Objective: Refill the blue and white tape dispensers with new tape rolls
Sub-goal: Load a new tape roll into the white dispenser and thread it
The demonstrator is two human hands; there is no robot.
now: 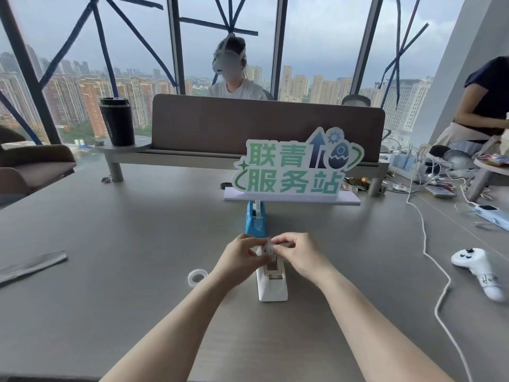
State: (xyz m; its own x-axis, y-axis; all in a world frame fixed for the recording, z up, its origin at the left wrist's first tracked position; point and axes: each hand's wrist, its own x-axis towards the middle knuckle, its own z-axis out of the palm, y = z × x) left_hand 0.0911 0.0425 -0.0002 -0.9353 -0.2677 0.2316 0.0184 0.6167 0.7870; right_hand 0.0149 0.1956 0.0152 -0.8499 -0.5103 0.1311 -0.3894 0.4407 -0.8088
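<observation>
A white tape dispenser (272, 283) stands lengthwise on the grey table (137, 230) in front of me. Just above its far end, my left hand (242, 257) and my right hand (298, 255) pinch a small clear tape roll (270, 248) between their fingertips, one hand on each side. The blue tape dispenser (255, 219) stands right behind, its far end under a sign. A second clear tape roll (197, 276) lies flat on the table left of my left forearm.
A green-lettered sign (294, 169) on a white base stands behind the dispensers. A white game controller (479, 271) and a white cable (429, 257) lie at the right. A folded grey strip (30, 264) lies at the left. People sit beyond the desk divider (264, 128).
</observation>
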